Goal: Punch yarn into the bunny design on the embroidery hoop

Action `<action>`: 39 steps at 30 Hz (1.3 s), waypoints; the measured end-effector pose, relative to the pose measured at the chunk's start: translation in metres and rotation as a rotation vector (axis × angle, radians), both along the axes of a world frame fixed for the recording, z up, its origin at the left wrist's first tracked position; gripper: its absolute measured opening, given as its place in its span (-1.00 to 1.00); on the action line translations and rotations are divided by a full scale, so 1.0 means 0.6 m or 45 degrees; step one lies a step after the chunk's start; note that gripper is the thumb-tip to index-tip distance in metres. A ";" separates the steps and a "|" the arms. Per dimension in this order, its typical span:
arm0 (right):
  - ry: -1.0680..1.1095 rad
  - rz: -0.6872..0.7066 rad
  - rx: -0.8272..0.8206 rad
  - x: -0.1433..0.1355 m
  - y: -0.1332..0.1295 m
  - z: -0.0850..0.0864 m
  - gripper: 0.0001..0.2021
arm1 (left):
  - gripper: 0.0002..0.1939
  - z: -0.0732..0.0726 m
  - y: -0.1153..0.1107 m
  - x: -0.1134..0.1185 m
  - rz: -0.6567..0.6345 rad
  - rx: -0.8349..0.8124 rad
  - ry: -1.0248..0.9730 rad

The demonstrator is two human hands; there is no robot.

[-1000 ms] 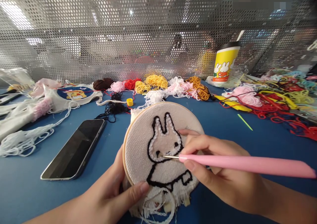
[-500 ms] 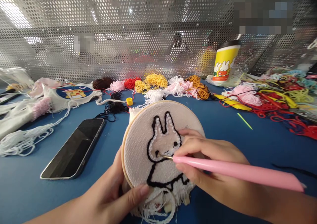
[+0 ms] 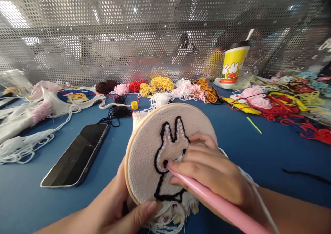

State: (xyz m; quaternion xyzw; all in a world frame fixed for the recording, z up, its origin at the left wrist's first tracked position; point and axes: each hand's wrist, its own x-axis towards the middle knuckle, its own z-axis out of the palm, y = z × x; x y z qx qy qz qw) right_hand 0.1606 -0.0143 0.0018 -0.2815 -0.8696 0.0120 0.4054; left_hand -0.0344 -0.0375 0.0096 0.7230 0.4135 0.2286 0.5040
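Note:
My left hand (image 3: 121,196) grips the lower left of a wooden embroidery hoop (image 3: 128,168), thumb in front and fingers behind. Stretched in it is pale fabric (image 3: 144,151) bearing a rabbit figure (image 3: 158,185) outlined in black yarn, with white stitches inside the ears. My right hand (image 3: 207,165) is closed around a pink punch needle (image 3: 207,192). Its tip meets the fabric by the rabbit's left eye, the metal needle itself out of sight. The right fingers cover part of the face and body. White yarn (image 3: 261,199) trails over my right wrist. Loose white strands hang below the hoop.
A phone (image 3: 76,154) lies on the blue table (image 3: 258,151) at left. Several yarn bundles (image 3: 161,84) line the back before a perforated metal screen (image 3: 155,37). A yellow cup (image 3: 234,63) with a straw stands back right. Tangled red yarn (image 3: 289,118) spreads at right.
The punch needle's metal shaft was visible and now is hidden at the fabric. My right hand has shifted left and the pink handle tilts more steeply downward. The left hand keeps its hold.

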 end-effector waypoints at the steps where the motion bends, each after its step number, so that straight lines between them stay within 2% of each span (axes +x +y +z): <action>1: -0.001 -0.003 0.000 -0.001 0.000 0.000 -0.94 | -0.32 0.000 -0.001 0.000 -0.003 -0.008 -0.015; 5: 0.077 0.032 -0.209 0.002 0.000 0.004 -0.96 | -0.29 -0.001 0.003 0.000 -0.034 -0.139 -0.054; 9: 0.180 0.055 -0.457 0.015 -0.003 0.008 -0.97 | -0.25 0.002 0.012 0.003 0.033 -0.317 -0.124; 15: 0.295 0.070 -0.742 0.027 -0.003 0.002 -0.96 | -0.26 -0.001 0.015 0.001 0.091 -0.359 -0.155; 29: 0.513 0.196 -0.763 0.031 0.006 -0.005 -0.91 | -0.28 0.001 0.019 -0.001 0.067 -0.351 -0.134; 34: 0.524 0.224 -0.779 0.031 0.007 -0.009 -0.92 | -0.27 -0.004 0.015 -0.003 0.072 -0.380 -0.142; 39: 0.429 0.167 -0.747 0.029 0.005 -0.011 -0.93 | -0.26 0.000 0.014 0.001 0.083 -0.397 -0.135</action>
